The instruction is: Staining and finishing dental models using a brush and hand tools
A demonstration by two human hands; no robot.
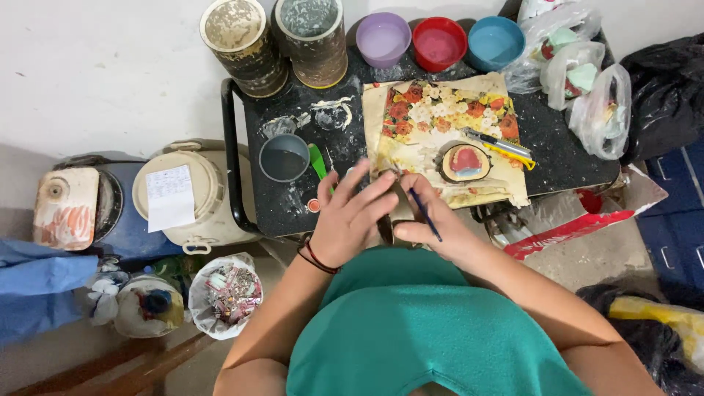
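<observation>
My left hand (350, 214) is wrapped over a small brownish rounded object (398, 213) held at the near edge of the black table (557, 147). My right hand (427, 218) supports the same object from the right and pinches a thin blue brush (425, 214) that slants down to the right. Most of the object is hidden by my fingers. Just beyond my hands lies a flowered cloth (440, 117) with a round pink-and-blue mould (465, 161) on it. A grey rubber bowl (284, 157) and a green spatula (317, 163) sit left of the cloth.
Two crusted cans (242, 40) and purple (383, 37), red (438, 40) and blue (496, 40) bowls line the table's back. Plastic bags (598, 103) fill the right end. A yellow-handled tool (502, 147) lies on the cloth. A cream bucket (183, 194) and bagged waste (226, 293) stand at left.
</observation>
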